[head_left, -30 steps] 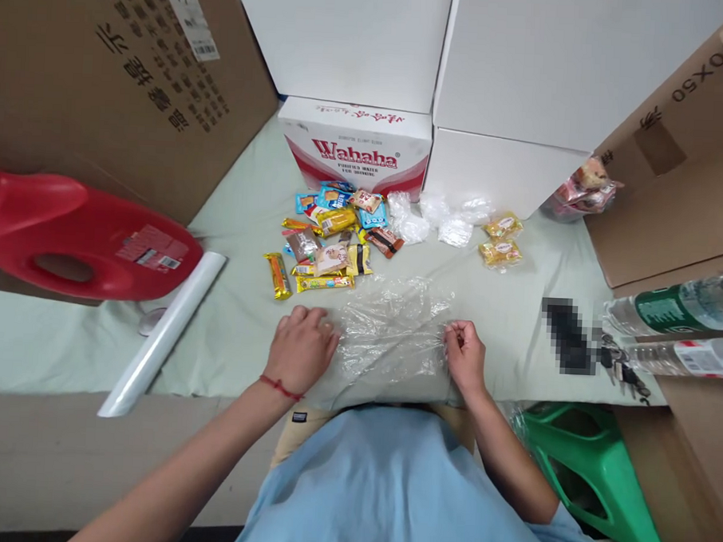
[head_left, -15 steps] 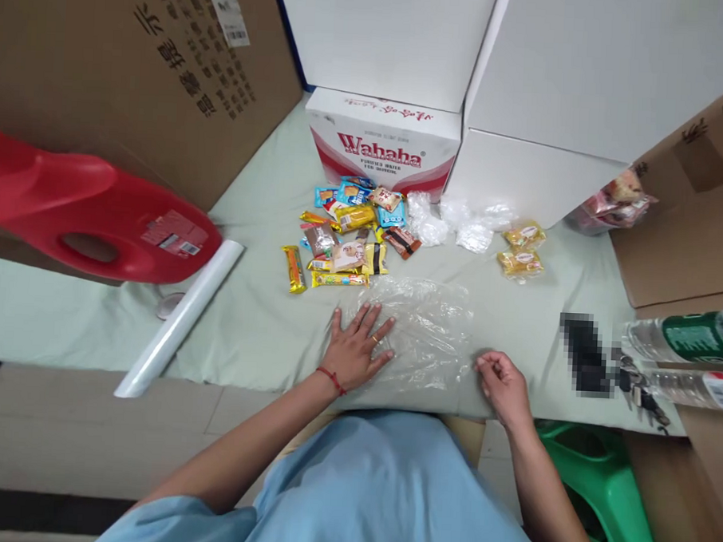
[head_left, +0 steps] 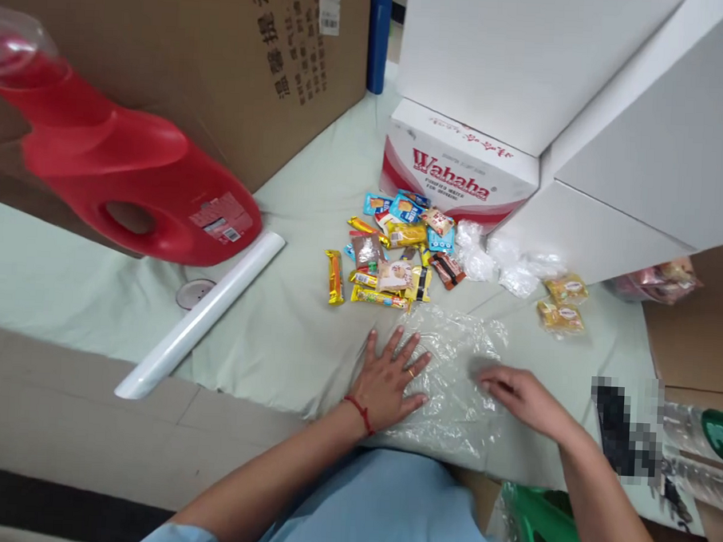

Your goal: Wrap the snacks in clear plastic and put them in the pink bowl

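A clear plastic film (head_left: 457, 351) lies wrinkled on the cloth-covered table. My left hand (head_left: 389, 384) rests flat on its left part, fingers spread, with a ring and a red string bracelet. Over the film's right part is my right hand (head_left: 515, 393), fingers closed and pressed together; whether they grip the film I cannot see. Beyond the left hand lies a pile of wrapped snacks (head_left: 398, 265). Crumpled clear plastic bundles (head_left: 485, 260) lie to its right, followed by two yellow-wrapped snacks (head_left: 564, 304).
At left stand a red jug (head_left: 162, 166) and a white roll (head_left: 204, 312), with a round disc (head_left: 196, 294) beside it. Behind are a Wahaha box (head_left: 450, 167), white boxes and a large carton (head_left: 196, 80). Bottles (head_left: 696, 425) are at right; a green stool (head_left: 545, 523) is below.
My right hand has moved inward from the film's right edge to over the film. My left hand stays flat on it. The view has turned left.
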Available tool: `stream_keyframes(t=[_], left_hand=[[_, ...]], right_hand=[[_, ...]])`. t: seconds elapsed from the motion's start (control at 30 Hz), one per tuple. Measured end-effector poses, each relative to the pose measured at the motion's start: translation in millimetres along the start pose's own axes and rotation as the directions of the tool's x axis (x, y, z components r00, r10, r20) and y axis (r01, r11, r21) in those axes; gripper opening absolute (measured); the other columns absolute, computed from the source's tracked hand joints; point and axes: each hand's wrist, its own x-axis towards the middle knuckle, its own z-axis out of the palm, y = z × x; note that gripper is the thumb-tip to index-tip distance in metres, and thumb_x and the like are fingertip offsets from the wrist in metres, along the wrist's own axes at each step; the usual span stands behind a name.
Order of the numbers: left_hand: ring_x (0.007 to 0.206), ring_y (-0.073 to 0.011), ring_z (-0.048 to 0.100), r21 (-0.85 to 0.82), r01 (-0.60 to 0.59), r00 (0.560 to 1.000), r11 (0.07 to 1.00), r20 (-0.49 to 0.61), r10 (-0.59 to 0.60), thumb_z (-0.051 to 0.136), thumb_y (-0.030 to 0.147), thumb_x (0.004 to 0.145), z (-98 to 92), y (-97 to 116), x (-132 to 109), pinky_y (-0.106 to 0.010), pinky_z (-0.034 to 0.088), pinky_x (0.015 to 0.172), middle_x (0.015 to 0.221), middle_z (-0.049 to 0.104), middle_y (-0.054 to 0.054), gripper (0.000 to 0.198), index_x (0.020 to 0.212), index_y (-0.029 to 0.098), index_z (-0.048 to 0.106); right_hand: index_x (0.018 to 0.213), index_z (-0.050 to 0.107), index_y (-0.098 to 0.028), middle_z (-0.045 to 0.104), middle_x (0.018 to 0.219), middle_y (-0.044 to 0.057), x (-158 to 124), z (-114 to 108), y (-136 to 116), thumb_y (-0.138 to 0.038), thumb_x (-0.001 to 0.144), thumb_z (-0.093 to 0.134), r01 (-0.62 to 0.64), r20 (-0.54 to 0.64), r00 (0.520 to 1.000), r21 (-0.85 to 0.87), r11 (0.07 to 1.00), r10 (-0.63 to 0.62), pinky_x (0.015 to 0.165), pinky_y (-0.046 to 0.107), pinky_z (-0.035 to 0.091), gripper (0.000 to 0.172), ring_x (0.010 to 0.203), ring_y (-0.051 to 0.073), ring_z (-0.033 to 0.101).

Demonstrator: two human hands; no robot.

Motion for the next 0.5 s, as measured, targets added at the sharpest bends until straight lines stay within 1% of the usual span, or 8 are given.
stream_keyframes(t=[0.07, 0.1, 0.17, 0.23, 0.3, 0.37, 0.43, 0.5], left_hand=[[0.158, -0.0358, 0.010, -0.033, 0.005, 1.000, 0.999, -0.004, -0.005, 0.047, 0.070, 0.092, -0.7, -0.2, 0.0, -0.074, -0.007, 0.120, 0.170, 0.025, -0.003, 0.072, 0.156, 0.038, 0.037], [0.158, -0.0356, 0.010, -0.045, 0.006, 1.000, 0.999, -0.006, -0.006, 0.046, 0.070, 0.092, -0.7, -0.3, -0.1, -0.074, -0.007, 0.120, 0.170, 0.025, -0.004, 0.072, 0.156, 0.038, 0.037], [0.158, -0.0357, 0.011, -0.062, 0.005, 1.000, 0.998, -0.007, -0.006, 0.045, 0.070, 0.093, 0.0, -0.6, -0.6, -0.074, -0.006, 0.120, 0.170, 0.025, -0.005, 0.072, 0.156, 0.037, 0.037], [0.158, -0.0358, 0.012, -0.068, 0.004, 1.000, 0.998, -0.009, -0.005, 0.045, 0.069, 0.093, 1.3, -1.0, -1.4, -0.074, -0.005, 0.120, 0.170, 0.026, -0.005, 0.071, 0.156, 0.037, 0.037], [0.158, -0.0352, 0.014, -0.069, 0.003, 1.000, 0.998, -0.011, -0.004, 0.045, 0.068, 0.094, 2.1, -1.2, -2.3, -0.074, -0.005, 0.121, 0.170, 0.027, -0.005, 0.070, 0.156, 0.037, 0.038], [0.157, -0.0343, 0.015, -0.071, 0.007, 1.000, 0.997, -0.011, -0.008, 0.043, 0.067, 0.095, 1.9, -1.6, -2.9, -0.074, -0.005, 0.121, 0.169, 0.028, -0.004, 0.068, 0.156, 0.036, 0.038], [0.158, -0.0335, 0.015, -0.081, 0.010, 1.000, 0.997, -0.003, -0.010, 0.040, 0.066, 0.097, 1.0, -2.0, -3.2, -0.073, -0.005, 0.122, 0.169, 0.028, -0.004, 0.066, 0.155, 0.036, 0.039], [0.158, -0.0330, 0.014, -0.093, 0.010, 1.000, 0.996, 0.010, -0.010, 0.037, 0.067, 0.097, 0.1, -2.5, -3.2, -0.074, -0.006, 0.121, 0.170, 0.027, -0.004, 0.066, 0.155, 0.035, 0.039]], right_hand=[[0.098, 0.076, -0.026, 0.077, 0.098, 0.008, 41.6, -22.4, -16.3, -0.045, 0.093, 0.053, -0.001, -0.055, 0.998, -0.110, 0.994, -0.005, 0.079, 0.039, 0.054, 0.030, 0.085, 0.027, 0.070], [0.096, 0.075, -0.025, 0.076, 0.097, 0.008, 68.2, -31.3, -29.2, -0.043, 0.093, 0.052, 0.023, -0.080, 0.996, -0.190, 0.982, -0.039, 0.081, 0.040, 0.053, 0.030, 0.085, 0.027, 0.068], [0.094, 0.074, -0.022, 0.074, 0.094, 0.009, 128.7, -41.6, -62.6, -0.035, 0.094, 0.048, 0.117, -0.116, 0.979, -0.339, 0.933, -0.165, 0.082, 0.038, 0.050, 0.029, 0.084, 0.026, 0.065], [0.101, 0.073, -0.018, 0.072, 0.102, 0.013, 191.3, -41.1, -101.2, -0.028, 0.095, 0.047, 0.186, -0.155, 0.945, -0.473, 0.861, -0.290, 0.090, 0.038, 0.047, 0.029, 0.097, 0.027, 0.063], [0.108, 0.073, -0.015, 0.070, 0.113, 0.017, 247.5, -31.9, -138.2, -0.026, 0.097, 0.046, 0.142, -0.216, 0.922, -0.585, 0.798, -0.322, 0.095, 0.040, 0.046, 0.031, 0.110, 0.030, 0.059], [0.114, 0.072, -0.012, 0.069, 0.119, 0.022, 292.6, -18.0, -167.5, -0.034, 0.100, 0.046, -0.002, -0.298, 0.922, -0.643, 0.765, -0.248, 0.093, 0.043, 0.047, 0.037, 0.117, 0.034, 0.057], [0.115, 0.073, -0.008, 0.066, 0.126, 0.027, 325.5, -3.7, -185.8, -0.046, 0.097, 0.054, -0.148, -0.346, 0.930, -0.657, 0.740, -0.121, 0.093, 0.049, 0.048, 0.046, 0.121, 0.040, 0.055], [0.115, 0.074, -0.006, 0.066, 0.127, 0.029, 346.4, 7.5, -193.7, -0.041, 0.095, 0.058, -0.229, -0.342, 0.940, -0.662, 0.714, -0.015, 0.094, 0.054, 0.047, 0.044, 0.122, 0.042, 0.055]])
